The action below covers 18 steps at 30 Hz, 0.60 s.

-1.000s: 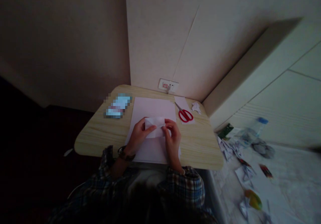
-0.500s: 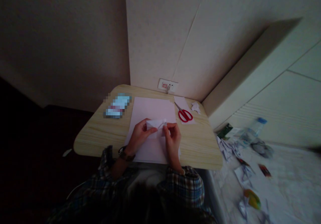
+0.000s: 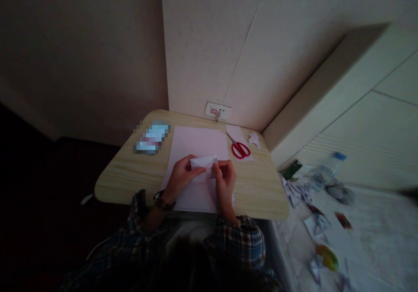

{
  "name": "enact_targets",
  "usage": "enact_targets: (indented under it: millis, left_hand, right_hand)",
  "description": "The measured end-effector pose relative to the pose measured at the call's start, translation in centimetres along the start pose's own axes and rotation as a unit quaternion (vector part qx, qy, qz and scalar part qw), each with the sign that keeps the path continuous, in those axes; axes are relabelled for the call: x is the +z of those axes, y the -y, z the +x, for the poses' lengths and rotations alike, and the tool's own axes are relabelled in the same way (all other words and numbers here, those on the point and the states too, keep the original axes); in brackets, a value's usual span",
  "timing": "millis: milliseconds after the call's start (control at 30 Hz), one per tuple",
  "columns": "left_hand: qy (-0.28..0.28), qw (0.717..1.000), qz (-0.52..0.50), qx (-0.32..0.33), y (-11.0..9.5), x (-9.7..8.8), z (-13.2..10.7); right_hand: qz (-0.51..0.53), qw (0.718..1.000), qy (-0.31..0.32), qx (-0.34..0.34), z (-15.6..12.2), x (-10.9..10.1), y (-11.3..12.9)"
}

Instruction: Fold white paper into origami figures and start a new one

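Both my hands hold a small folded piece of white paper (image 3: 203,163) just above a large white sheet (image 3: 199,146) on a light wooden table (image 3: 137,174). My left hand (image 3: 180,178) pinches the folded paper's left side, with a watch on the wrist. My right hand (image 3: 224,180) pinches its right side, fingers pressed together on a fold.
Red-handled scissors (image 3: 240,149) lie on a paper strip to the right, with a small crumpled paper shape (image 3: 254,140) beyond. A blurred blue-white item (image 3: 152,137) lies at the left. A wall socket (image 3: 217,110) is behind. Paper scraps and a plastic bottle (image 3: 328,168) litter the white surface on the right.
The folded paper has been narrowed and reshaped between my fingers; my hands shifted only slightly on it. Nothing else on the table has moved.
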<state>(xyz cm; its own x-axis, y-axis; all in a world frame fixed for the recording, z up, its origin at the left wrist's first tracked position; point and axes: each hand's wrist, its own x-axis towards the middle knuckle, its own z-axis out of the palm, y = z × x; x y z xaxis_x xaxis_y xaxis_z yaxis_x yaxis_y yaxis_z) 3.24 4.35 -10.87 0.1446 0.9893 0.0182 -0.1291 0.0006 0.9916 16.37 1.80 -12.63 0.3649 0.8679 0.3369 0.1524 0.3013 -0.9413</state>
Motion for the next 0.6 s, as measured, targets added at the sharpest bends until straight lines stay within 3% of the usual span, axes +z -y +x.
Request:
enact_targets:
  millis: [600]
  left_hand:
    - [0.025, 1.000, -0.014, -0.006, 0.81, -0.18, 0.15]
  right_hand:
    - [0.028, 0.999, -0.004, -0.022, 0.08, 0.34, -0.30]
